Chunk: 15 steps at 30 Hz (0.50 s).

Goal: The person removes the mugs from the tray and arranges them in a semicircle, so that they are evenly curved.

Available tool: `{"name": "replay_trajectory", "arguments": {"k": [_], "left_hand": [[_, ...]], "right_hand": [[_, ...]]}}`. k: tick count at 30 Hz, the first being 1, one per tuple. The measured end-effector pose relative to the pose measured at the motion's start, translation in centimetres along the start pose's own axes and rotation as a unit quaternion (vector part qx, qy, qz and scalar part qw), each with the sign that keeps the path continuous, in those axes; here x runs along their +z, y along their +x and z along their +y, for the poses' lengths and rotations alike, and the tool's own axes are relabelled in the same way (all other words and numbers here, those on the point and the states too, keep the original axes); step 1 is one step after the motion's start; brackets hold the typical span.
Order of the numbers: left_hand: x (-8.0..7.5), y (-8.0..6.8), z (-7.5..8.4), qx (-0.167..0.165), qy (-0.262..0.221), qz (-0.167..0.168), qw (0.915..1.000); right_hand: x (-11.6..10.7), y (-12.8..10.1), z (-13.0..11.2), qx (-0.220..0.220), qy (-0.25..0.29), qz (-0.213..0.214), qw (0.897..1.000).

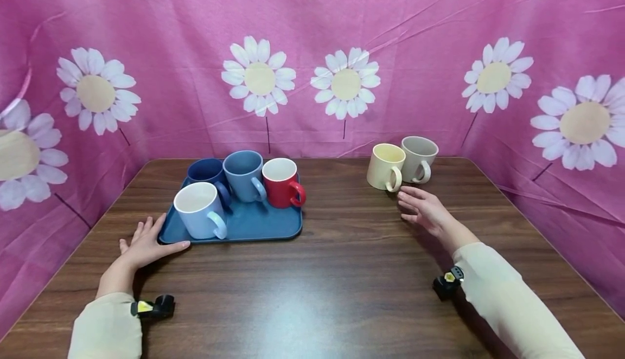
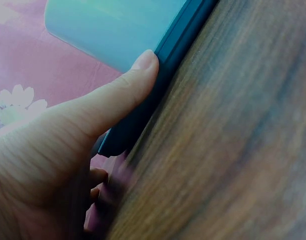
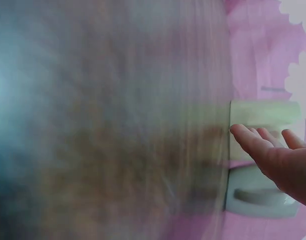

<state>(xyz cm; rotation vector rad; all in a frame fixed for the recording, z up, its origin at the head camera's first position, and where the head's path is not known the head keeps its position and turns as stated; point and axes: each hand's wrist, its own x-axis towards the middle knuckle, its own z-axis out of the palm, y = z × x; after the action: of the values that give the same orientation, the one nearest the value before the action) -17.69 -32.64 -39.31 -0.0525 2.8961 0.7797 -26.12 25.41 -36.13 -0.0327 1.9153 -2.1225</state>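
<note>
My left hand point(image 1: 146, 244) rests at the front left corner of a blue tray point(image 1: 263, 228), fingers spread and thumb along its front edge. In the left wrist view the thumb point(image 2: 118, 97) touches the tray's rim, close to a light blue mug point(image 1: 197, 215). Behind that mug on the tray stand a dark blue mug point(image 1: 205, 170), a grey-blue mug point(image 1: 242, 177) and a red mug point(image 1: 279, 188). My right hand point(image 1: 427, 212) hovers with extended fingers just in front of a pale yellow mug point(image 1: 383, 169), holding nothing. Beside it stands a grey mug point(image 1: 415, 155).
The mugs and tray are on a brown wooden table point(image 1: 322, 283). A pink cloth point(image 1: 303, 1) printed with large white daisies hangs behind it and along both sides.
</note>
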Motion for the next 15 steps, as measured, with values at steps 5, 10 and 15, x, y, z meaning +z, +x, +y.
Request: {"name": "replay_trajectory", "arguments": {"k": [5, 10, 15], "left_hand": [[-0.1, 0.0, -0.1, 0.002, 0.001, 0.001, 1.0], [-0.1, 0.0, -0.1, 0.0, 0.001, -0.001, 1.0], [-0.1, 0.0, -0.1, 0.0, 0.0, 0.0, 1.0]], "right_hand": [[1.6, -1.1, 0.0, -0.027, -0.017, -0.038, 0.999], [3.6, -2.1, -0.1, -0.044, -0.044, -0.07, 0.996], [5.5, -2.9, -0.3, -0.057, -0.074, -0.105, 0.99]]}}
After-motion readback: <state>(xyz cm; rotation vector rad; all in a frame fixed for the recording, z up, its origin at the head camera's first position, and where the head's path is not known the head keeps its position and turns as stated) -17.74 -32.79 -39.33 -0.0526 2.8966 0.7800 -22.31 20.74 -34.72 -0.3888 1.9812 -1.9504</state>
